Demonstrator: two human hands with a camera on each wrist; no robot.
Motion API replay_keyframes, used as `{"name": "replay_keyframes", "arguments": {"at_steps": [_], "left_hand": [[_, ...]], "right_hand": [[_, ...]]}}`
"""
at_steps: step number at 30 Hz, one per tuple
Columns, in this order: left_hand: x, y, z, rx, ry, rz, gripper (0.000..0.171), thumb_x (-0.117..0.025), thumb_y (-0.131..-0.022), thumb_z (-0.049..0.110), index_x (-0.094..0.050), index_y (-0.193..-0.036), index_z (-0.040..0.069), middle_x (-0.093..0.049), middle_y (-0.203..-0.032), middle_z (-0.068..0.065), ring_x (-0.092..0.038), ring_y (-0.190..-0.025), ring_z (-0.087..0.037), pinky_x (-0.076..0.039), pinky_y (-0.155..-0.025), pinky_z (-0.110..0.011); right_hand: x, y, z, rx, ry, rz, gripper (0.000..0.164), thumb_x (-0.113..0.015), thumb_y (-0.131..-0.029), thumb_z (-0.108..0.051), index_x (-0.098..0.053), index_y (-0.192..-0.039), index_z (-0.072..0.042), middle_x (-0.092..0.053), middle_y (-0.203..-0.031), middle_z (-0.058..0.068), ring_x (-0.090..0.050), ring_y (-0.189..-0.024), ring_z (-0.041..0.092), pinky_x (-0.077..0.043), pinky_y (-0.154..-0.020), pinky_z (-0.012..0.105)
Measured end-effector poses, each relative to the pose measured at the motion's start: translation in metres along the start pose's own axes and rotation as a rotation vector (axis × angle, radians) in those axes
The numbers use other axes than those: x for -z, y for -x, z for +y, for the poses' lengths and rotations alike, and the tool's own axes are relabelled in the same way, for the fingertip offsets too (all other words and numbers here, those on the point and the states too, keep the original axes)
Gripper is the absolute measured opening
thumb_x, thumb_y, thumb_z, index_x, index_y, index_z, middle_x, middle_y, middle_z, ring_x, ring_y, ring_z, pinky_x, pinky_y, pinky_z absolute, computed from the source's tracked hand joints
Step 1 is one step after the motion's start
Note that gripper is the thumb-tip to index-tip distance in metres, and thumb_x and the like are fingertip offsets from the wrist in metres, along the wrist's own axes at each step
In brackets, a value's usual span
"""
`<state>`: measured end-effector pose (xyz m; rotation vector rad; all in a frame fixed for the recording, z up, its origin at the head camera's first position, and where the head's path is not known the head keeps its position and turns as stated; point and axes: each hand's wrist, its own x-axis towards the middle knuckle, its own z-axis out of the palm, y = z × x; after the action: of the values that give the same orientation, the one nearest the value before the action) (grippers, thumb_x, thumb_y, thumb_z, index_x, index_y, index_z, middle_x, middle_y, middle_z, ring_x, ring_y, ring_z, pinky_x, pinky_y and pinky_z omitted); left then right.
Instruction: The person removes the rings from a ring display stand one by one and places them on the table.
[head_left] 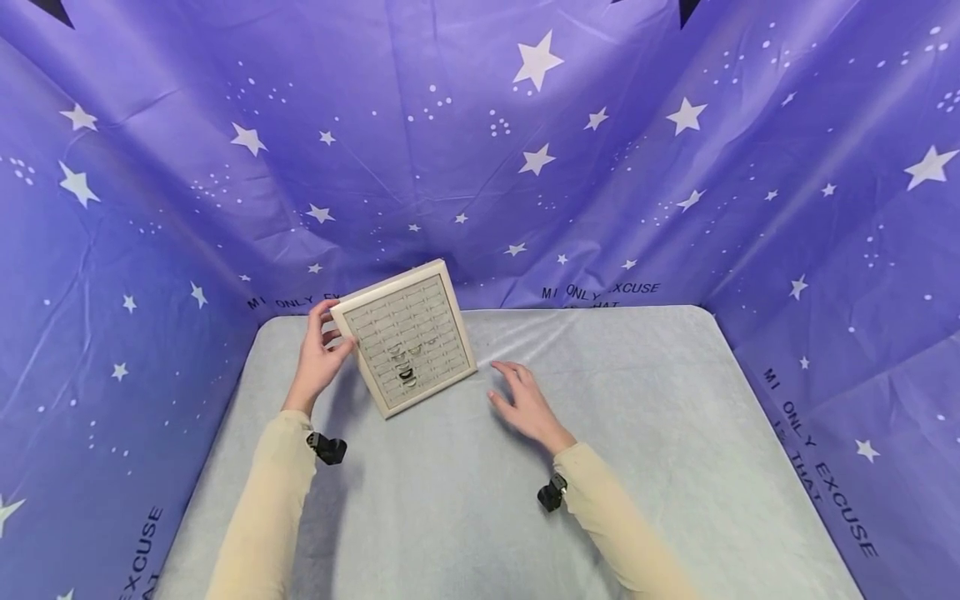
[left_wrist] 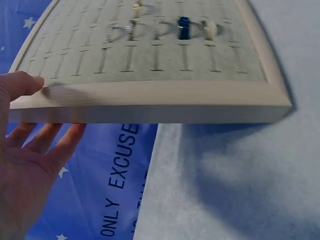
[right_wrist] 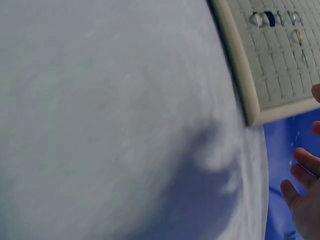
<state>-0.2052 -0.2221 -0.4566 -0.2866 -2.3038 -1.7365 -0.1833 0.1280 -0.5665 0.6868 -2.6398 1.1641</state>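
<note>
A ring display tray (head_left: 459, 321) with a pale wooden frame and rows of slots stands tilted up near the table's back edge. Several rings sit in its slots, among them a dark blue ring (left_wrist: 184, 28), a gold-coloured ring (right_wrist: 299, 37) and some silvery ones. My left hand (head_left: 321, 357) grips the tray's left side, thumb on the front of the frame and fingers behind it, as the left wrist view shows. Apart from the tray's lower right corner, my right hand (head_left: 527, 407) hovers with its fingers loosely spread and nothing in them.
A light grey cloth covers the table (head_left: 660, 433). Purple-blue curtains (head_left: 465, 150) with white stars and printed words hang behind it and at both sides. The tray stands close to the back curtain. Each wrist carries a small black camera (head_left: 327, 448).
</note>
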Motion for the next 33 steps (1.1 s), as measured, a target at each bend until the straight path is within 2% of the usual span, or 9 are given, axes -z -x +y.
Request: {"name": "replay_keyframes", "arguments": {"at_steps": [4,8,10,13,16,18,22,29,33], "left_hand": [[0.002,-0.004,-0.003,-0.002,0.048,0.022,0.064,-0.058,-0.083,-0.021,-0.033,-0.14,-0.007,-0.046,-0.122,-0.027,-0.054,-0.1,-0.034,-0.05,-0.077,-0.02],[0.003,-0.008,-0.01,0.006,0.133,0.009,0.065,-0.057,-0.083,-0.022,-0.031,-0.141,-0.007,-0.049,-0.118,-0.021,-0.057,-0.095,-0.021,-0.05,-0.079,-0.023],[0.003,-0.009,-0.018,0.029,0.17,0.004,0.065,-0.056,-0.085,-0.021,-0.03,-0.142,-0.004,-0.048,-0.118,-0.019,-0.059,-0.091,-0.016,-0.051,-0.077,-0.022],[0.002,-0.009,-0.03,0.073,0.177,0.022,0.068,-0.056,-0.088,-0.017,-0.03,-0.147,0.005,-0.048,-0.121,-0.016,-0.061,-0.091,-0.013,-0.051,-0.076,-0.019],[-0.001,-0.005,-0.04,0.109,0.178,0.073,0.072,-0.058,-0.09,-0.013,-0.03,-0.151,0.014,-0.048,-0.125,-0.014,-0.06,-0.096,-0.013,-0.051,-0.078,-0.019],[-0.004,-0.002,-0.043,0.12,0.2,0.114,0.075,-0.059,-0.09,-0.011,-0.028,-0.152,0.017,-0.049,-0.125,-0.014,-0.06,-0.097,-0.013,-0.05,-0.08,-0.019],[-0.008,0.005,-0.043,0.137,0.295,0.162,0.078,-0.059,-0.089,-0.013,-0.025,-0.154,0.017,-0.051,-0.124,-0.012,-0.062,-0.095,-0.015,-0.052,-0.08,-0.022],[-0.01,0.017,-0.029,0.181,0.338,0.112,0.084,-0.058,-0.089,-0.013,-0.017,-0.156,0.018,-0.048,-0.122,-0.014,-0.065,-0.091,-0.014,-0.056,-0.077,-0.026],[-0.011,0.019,-0.028,0.193,0.346,0.1,0.086,-0.057,-0.089,-0.014,-0.016,-0.156,0.021,-0.05,-0.119,-0.015,-0.064,-0.092,-0.013,-0.055,-0.078,-0.026]], "right_hand": [[-0.007,-0.017,-0.012,-0.007,-0.019,-0.026,0.05,-0.062,-0.093,-0.022,-0.049,-0.139,-0.005,-0.051,-0.13,0.016,-0.045,-0.122,0.032,-0.035,-0.104,0.047],[-0.013,-0.034,-0.025,-0.002,-0.047,-0.039,0.048,-0.063,-0.092,-0.019,-0.051,-0.136,-0.003,-0.052,-0.131,0.016,-0.045,-0.123,0.031,-0.034,-0.106,0.046],[-0.015,-0.042,-0.031,0.009,-0.057,-0.041,0.047,-0.064,-0.092,-0.018,-0.053,-0.135,-0.002,-0.053,-0.13,0.016,-0.046,-0.122,0.031,-0.034,-0.106,0.045],[-0.02,-0.053,-0.039,0.03,-0.07,-0.038,0.044,-0.064,-0.092,-0.018,-0.056,-0.132,-0.002,-0.055,-0.127,0.014,-0.047,-0.121,0.03,-0.035,-0.105,0.045],[-0.025,-0.064,-0.047,0.046,-0.071,-0.035,0.042,-0.064,-0.091,-0.019,-0.058,-0.129,-0.004,-0.057,-0.125,0.011,-0.049,-0.119,0.027,-0.036,-0.104,0.043],[-0.029,-0.071,-0.053,0.063,-0.082,-0.041,0.04,-0.065,-0.091,-0.018,-0.059,-0.128,-0.004,-0.058,-0.125,0.01,-0.049,-0.119,0.026,-0.037,-0.104,0.042],[-0.035,-0.085,-0.066,0.104,-0.097,-0.062,0.038,-0.066,-0.09,-0.014,-0.06,-0.126,-0.003,-0.059,-0.122,0.01,-0.051,-0.115,0.024,-0.039,-0.101,0.039],[-0.048,-0.105,-0.079,0.165,-0.157,-0.067,0.03,-0.067,-0.09,-0.009,-0.065,-0.119,-0.005,-0.064,-0.118,0.006,-0.055,-0.113,0.021,-0.039,-0.102,0.034],[-0.055,-0.114,-0.082,0.166,-0.147,-0.084,0.027,-0.067,-0.09,-0.012,-0.067,-0.117,-0.007,-0.065,-0.117,0.004,-0.056,-0.112,0.019,-0.038,-0.102,0.034]]}}
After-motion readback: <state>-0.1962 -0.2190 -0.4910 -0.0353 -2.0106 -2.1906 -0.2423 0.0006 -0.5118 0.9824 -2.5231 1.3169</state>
